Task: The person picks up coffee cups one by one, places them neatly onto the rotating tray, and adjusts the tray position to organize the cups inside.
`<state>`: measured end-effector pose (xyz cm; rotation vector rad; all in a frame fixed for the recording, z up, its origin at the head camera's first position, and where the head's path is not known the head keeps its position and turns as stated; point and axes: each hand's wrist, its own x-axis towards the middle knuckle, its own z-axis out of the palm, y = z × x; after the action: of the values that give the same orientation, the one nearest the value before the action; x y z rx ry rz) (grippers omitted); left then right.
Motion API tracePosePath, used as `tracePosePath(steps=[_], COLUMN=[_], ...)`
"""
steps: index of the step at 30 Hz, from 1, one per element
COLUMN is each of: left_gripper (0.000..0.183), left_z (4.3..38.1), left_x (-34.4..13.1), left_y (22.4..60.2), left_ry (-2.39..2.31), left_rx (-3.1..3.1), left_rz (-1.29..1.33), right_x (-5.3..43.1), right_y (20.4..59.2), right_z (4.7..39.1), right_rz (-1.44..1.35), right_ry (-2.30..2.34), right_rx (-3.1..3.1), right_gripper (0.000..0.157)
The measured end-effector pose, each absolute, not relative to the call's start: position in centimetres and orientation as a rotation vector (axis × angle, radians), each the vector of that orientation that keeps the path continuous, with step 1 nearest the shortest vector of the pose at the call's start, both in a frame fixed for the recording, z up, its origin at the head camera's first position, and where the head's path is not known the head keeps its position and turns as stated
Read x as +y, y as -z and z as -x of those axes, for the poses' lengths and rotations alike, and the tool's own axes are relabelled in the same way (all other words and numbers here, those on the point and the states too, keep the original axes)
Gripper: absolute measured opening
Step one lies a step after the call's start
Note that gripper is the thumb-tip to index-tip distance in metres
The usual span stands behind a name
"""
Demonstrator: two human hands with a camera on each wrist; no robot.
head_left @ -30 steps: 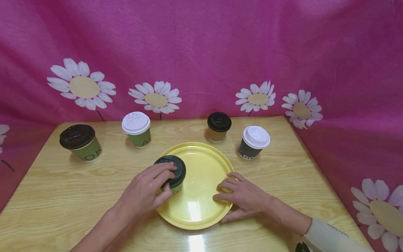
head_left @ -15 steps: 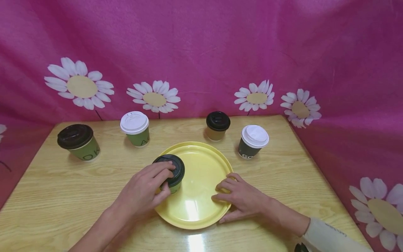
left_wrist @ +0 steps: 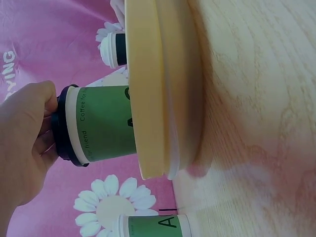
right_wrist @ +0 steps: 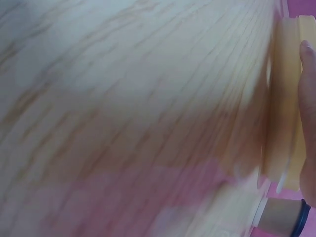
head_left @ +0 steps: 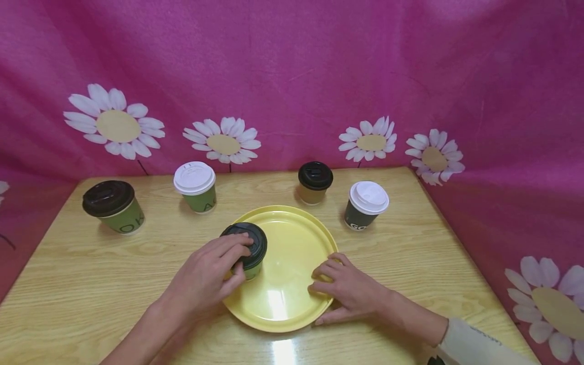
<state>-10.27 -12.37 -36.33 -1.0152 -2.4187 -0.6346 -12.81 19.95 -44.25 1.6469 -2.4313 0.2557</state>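
Note:
A green paper coffee cup (left_wrist: 103,123) with a black lid (head_left: 246,246) stands upright on the left part of a round yellow tray (head_left: 292,243). My left hand (head_left: 207,271) grips this cup by its lid from above, with the thumb on the near side. In the left wrist view the cup's lettering shows, and its foot is hidden behind the tray's rim. My right hand (head_left: 351,286) holds the tray's right edge, fingers bent over the rim and thumb low on the outside. The right wrist view shows the thumb (right_wrist: 307,59) along the tray's side.
Behind the tray stand a green cup with white lid (head_left: 196,187), a brown cup with black lid (head_left: 315,183) and a dark cup with white lid (head_left: 366,205). A larger green cup with black lid (head_left: 114,206) is at far left. A pink flowered cloth (head_left: 292,86) hangs around the table.

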Motion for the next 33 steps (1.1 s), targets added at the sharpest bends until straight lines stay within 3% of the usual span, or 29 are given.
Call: tracePosePath(steps=[20, 33], left_gripper=[0.036, 0.045], left_z=[10.0, 11.2], left_x=[-14.0, -19.3], left_y=[35.8, 36.3], left_ry=[0.735, 1.009], left_rx=[-2.327, -2.2], left_rz=[0.881, 0.3], right_x=[19.6, 19.4], right_y=[44.2, 44.1], right_z=[11.9, 11.5], right_rz=[-1.591, -1.551], right_ry=[-0.267, -0.26], right_rx=[-2.461, -2.519], right_gripper=[0.054, 0.054])
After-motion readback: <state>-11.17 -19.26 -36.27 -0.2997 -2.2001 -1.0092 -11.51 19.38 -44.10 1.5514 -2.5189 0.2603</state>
